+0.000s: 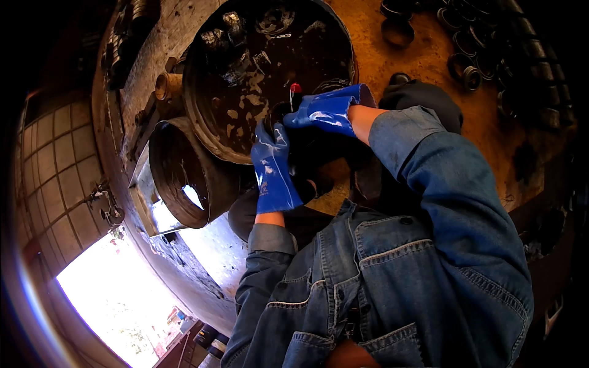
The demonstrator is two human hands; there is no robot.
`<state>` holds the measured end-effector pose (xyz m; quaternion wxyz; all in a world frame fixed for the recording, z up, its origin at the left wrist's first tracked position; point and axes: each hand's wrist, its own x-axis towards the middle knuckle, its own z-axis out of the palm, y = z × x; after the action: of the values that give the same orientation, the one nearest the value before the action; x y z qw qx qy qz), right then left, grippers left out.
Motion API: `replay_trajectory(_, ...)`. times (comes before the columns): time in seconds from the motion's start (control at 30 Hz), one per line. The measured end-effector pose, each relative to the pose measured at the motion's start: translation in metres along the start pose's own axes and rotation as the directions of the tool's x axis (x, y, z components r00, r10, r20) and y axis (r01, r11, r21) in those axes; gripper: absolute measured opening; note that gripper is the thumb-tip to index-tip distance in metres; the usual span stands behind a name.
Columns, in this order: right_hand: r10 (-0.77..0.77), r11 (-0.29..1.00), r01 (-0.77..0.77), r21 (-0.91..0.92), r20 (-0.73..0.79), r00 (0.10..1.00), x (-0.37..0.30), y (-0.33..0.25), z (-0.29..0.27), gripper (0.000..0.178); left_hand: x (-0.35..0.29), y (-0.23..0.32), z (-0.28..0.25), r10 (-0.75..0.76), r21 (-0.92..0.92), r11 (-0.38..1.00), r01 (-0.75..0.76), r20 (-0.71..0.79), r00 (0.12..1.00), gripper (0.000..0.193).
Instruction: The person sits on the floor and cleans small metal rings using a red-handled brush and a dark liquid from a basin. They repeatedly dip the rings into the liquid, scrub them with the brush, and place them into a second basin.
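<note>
Both my hands wear long blue rubber gloves at the near rim of a wide round metal tub (202,126). My left hand (272,162) has its fingers closed round the edge of a dark ring-shaped part (279,113). From the right, my right hand (325,112) reaches to the same part with its fingers curled. A slim tool with a red end (296,89) sticks up at its fingertips; its lower part is hidden. Inside the tub is dark, oily-looking liquid, with metal parts (233,27) toward the far left and a round part (274,21) at the far side.
An open metal drum (161,175) stands left of the tub, with a rusty cylinder (165,86) beyond it. Many dark metal rings (472,78) lie on the brown floor at the right, beside stacked rings (543,73). Bright light enters through an opening (123,294) at lower left.
</note>
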<state>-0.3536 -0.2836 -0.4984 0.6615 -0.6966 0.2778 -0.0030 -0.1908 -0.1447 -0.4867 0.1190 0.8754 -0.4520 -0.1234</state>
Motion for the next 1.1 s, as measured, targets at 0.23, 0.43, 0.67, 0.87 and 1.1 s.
replay_trajectory(0.23,-0.097,0.905,0.102,-0.413,0.033,0.995,0.039,0.017,0.024,0.036,0.111,-0.025,-0.010,-0.069,-0.109,0.973,0.205,0.708,0.703,0.060)
replay_trajectory(0.43,0.048,0.826,0.010,-0.564,0.088,0.995,0.024,-0.006,0.014,0.035,0.084,-0.024,-0.005,0.047,-0.178,0.982,0.058,0.531,0.846,0.074)
replay_trajectory(0.67,0.043,0.999,-0.042,-0.026,0.033,0.999,-0.001,-0.002,-0.006,0.051,-0.007,0.024,-0.018,-0.239,-0.028,0.969,0.246,0.150,0.959,0.075)
replay_trajectory(0.87,0.056,0.994,-0.049,-0.094,0.074,0.996,0.017,-0.016,0.005,0.045,0.068,-0.029,-0.012,0.072,-0.084,0.996,-0.042,0.400,0.914,0.062)
replay_trajectory(1.1,0.033,0.675,0.080,-0.733,0.139,0.990,0.025,-0.029,0.018,0.035,0.116,-0.045,-0.006,-0.127,-0.031,0.979,0.200,0.675,0.727,0.068)
